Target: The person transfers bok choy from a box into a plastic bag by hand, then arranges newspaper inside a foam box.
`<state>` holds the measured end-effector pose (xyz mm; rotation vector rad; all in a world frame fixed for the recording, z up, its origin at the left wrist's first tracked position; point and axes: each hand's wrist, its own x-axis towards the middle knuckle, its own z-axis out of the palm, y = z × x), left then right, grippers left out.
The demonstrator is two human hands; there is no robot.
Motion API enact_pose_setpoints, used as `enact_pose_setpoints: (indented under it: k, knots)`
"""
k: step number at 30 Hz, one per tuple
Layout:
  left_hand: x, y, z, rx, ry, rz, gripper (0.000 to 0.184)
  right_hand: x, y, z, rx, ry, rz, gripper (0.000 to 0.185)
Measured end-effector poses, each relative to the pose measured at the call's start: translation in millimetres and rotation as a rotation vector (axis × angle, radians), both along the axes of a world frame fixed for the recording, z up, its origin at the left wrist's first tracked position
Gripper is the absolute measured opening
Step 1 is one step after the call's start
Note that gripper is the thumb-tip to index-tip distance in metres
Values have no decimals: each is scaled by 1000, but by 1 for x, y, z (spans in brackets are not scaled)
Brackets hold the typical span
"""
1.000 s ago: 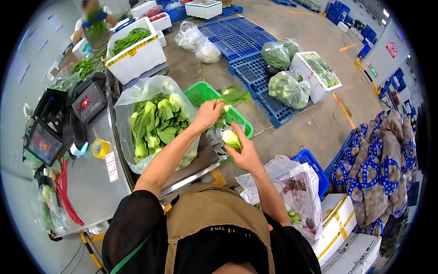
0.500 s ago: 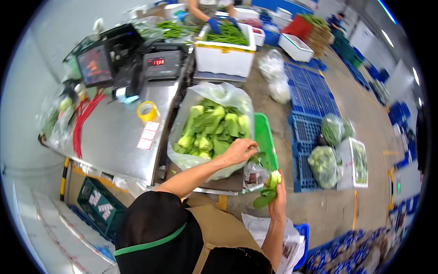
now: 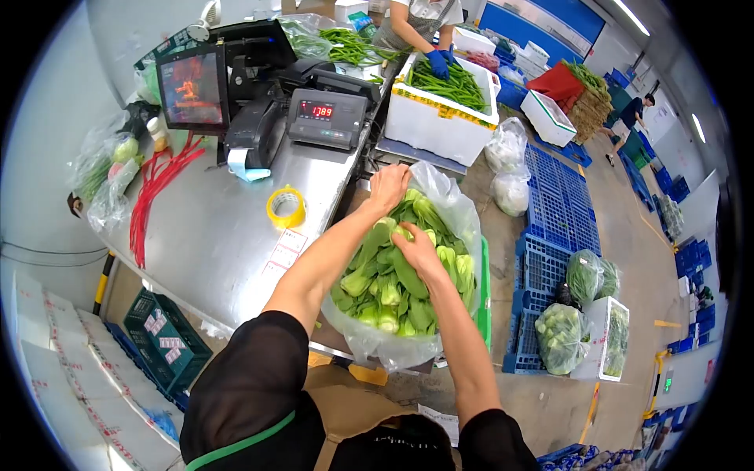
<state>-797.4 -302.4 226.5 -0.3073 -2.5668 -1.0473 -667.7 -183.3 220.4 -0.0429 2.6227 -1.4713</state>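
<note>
A clear plastic bag (image 3: 459, 206) full of green bok choy (image 3: 389, 290) stands in front of me. My left hand (image 3: 390, 187) is at the bag's back left rim, fingers curled on the plastic. Inside the bag, my right hand (image 3: 418, 250) rests on top of the bok choy, its fingers closed around a head whose pale base shows by the fingertips. Beside the bag on the right, the edge of a green basket (image 3: 484, 302) shows.
Left, a metal table (image 3: 204, 235) bears yellow tape (image 3: 286, 207), red ties (image 3: 151, 196), a scale (image 3: 328, 118) and a screen (image 3: 192, 86). Behind the bag, a co-worker's blue-gloved hands (image 3: 440, 63) are in a white box (image 3: 444, 125) of green beans. Blue pallets (image 3: 559, 196) lie right.
The view has swung left. Both hands have moved from over the green basket to the bag, the left one to its rim and the right one onto the bok choy inside.
</note>
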Motion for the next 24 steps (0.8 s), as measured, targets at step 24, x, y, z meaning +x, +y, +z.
enact_pose_setpoints:
  k: [24]
  knots:
    - [130, 24, 62, 266, 175, -256, 29, 227, 101, -31, 369, 438, -447, 29]
